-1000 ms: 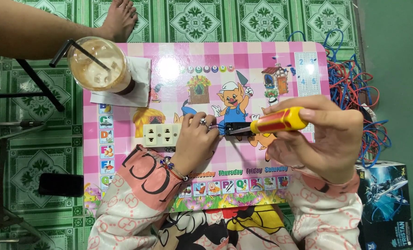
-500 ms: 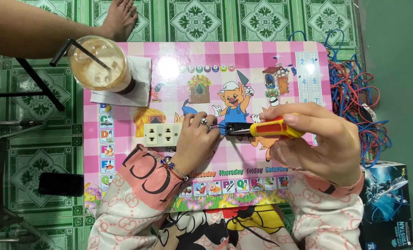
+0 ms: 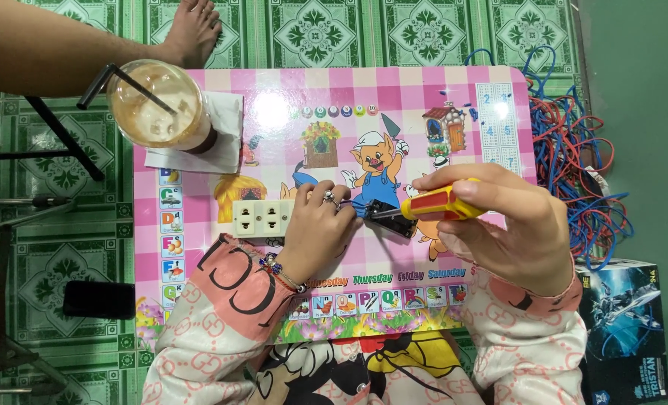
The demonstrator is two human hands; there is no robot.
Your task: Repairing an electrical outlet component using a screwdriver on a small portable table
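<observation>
A green patterned tile floor (image 3: pixel 394 30) carries a low pink worktop (image 3: pixel 274 112) printed with cartoon pictures. The left hand (image 3: pixel 320 229) has its fingers (image 3: pixel 332 201) closed narrowly around a small black part (image 3: pixel 391 219), pinning it to the worktop near the middle. The right hand (image 3: pixel 499 229), at three o'clock from that part, wraps its fingers tightly about the red and yellow handle of a screwdriver (image 3: pixel 443 204), whose tip points toward nine o'clock and meets the black part. Just at nine o'clock from the left hand lies a cream double socket plate (image 3: pixel 263 218), touching the wrist side of the hand.

Farther out, an iced coffee cup (image 3: pixel 158 106) with a straw stands on a napkin (image 3: pixel 225 139) at ten o'clock, and a tangle of red and blue wires (image 3: pixel 574 150) spreads over the floor at two o'clock. Another person's foot (image 3: pixel 191 30) rests at eleven o'clock.

The likely trouble is a slip: the small part is held by fingertips alone, so a hard push could send the tip off into the left fingers.
</observation>
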